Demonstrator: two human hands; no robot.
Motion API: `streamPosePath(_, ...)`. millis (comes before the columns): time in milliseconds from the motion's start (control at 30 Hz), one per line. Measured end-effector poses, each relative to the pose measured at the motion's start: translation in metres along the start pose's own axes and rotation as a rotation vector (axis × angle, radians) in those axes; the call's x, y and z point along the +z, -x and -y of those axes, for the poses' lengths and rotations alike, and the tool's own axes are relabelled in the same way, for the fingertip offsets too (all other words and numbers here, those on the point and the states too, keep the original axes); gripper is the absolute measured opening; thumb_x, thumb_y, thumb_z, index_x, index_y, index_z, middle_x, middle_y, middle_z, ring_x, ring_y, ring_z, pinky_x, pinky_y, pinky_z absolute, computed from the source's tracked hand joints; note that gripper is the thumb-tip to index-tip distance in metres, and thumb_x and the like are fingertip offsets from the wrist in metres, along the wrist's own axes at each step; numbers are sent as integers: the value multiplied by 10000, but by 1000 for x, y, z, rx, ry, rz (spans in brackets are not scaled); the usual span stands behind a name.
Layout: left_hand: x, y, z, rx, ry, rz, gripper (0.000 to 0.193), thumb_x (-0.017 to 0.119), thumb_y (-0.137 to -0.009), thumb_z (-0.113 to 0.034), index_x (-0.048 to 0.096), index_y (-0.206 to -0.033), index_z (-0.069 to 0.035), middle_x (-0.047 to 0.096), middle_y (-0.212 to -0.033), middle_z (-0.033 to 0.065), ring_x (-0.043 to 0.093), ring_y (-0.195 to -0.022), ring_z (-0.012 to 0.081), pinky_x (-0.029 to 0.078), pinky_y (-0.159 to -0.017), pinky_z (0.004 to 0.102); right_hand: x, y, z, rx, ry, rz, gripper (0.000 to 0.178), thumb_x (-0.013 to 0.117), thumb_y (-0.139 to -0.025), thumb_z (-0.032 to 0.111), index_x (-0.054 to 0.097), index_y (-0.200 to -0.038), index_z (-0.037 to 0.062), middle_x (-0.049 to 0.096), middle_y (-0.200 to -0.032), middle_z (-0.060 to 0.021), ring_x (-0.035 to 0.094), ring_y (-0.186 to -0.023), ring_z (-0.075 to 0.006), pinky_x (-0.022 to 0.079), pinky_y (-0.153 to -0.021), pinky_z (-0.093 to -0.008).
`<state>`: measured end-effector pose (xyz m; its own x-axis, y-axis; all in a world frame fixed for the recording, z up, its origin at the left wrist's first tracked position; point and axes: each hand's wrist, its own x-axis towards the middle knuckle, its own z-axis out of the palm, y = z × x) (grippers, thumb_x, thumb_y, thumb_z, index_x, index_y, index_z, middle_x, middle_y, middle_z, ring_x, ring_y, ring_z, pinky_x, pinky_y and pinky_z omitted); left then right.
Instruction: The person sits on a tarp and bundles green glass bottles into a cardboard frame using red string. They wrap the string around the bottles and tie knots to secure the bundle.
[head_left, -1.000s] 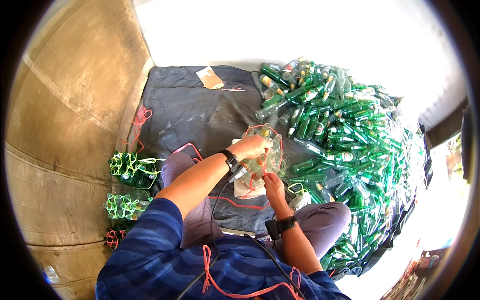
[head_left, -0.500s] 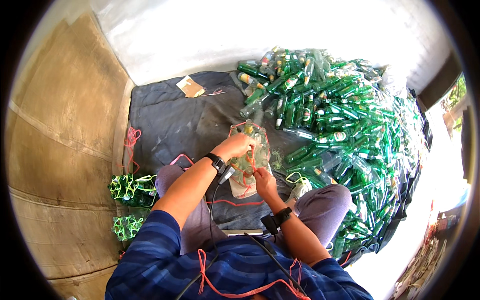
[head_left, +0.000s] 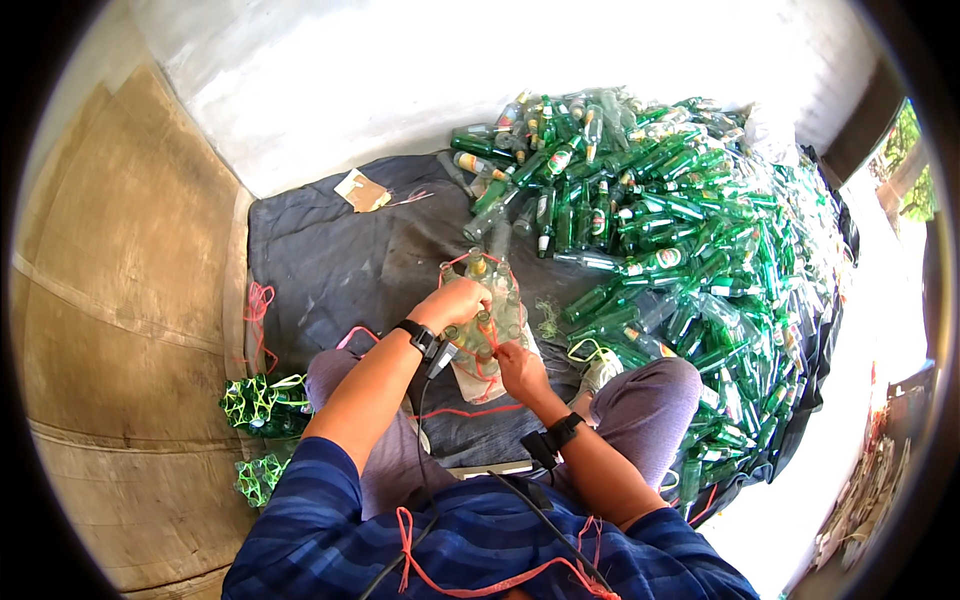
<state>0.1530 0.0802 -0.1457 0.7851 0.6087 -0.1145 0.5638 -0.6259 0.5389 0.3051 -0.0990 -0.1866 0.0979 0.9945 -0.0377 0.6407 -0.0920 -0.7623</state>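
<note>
1. Left hand (head_left: 458,303): over the bottles, fingers curled in and pinched together on the red string; fingertips partly hidden.
2. Right hand (head_left: 522,372): nearer the body, fingers closed, thumb and fingertips gripping the string (head_left: 494,336) lower down.
3. Bottles (head_left: 507,290): clear, upright, packed in a cluster in front of the person, between the crossed legs; string runs around the outside and across the tops.
4. White pad (head_left: 481,383): under the cluster, near edge showing.
5. Dark sheet (head_left: 330,235): on the floor, beneath it all.
6. Heap (head_left: 665,235): mostly green bottles, lying loose, right side.
7. Tied bundles (head_left: 258,402): green bottles in yellow-green string, left edge.
8. Red tangle (head_left: 260,302): left, beside the brown panel (head_left: 130,300).
9. Cardboard (head_left: 362,191): far end of sheet, well apart from the hands.
</note>
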Motion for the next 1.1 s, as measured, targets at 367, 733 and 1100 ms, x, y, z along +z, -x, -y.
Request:
streamPosePath(367,-7,31,-35,-68,-45,79,482,676,-785,-155,627,-1259,-79,652,-1192,211,637,-1096,374,507,-932,432,-16,3,-6,28,3,93,281,501,-927,268,700,-1010,88,703,-912,-203,678,-877,-408,526,-754,-494)
streamPosePath(733,18,65,-73,-266,-122,-28,1048,823,-681,-507,331,-1509,-96,547,-1410,174,587,-1227,351,497,-986,447,-11,2,-15,-63,139,63,225,534,-932,232,691,-942,71,700,-913,-187,675,-853,-405,528,-738,-508)
streamPosePath(1100,19,69,-75,-221,-165,-91,902,808,-702,-467,403,-1445,-156,647,-1294,121,657,-1120,323,530,-891,441,-17,1,-32,-303,305,109,169,561,-884,133,713,-920,69,698,-949,-76,701,-847,-299,562,-712,-414)
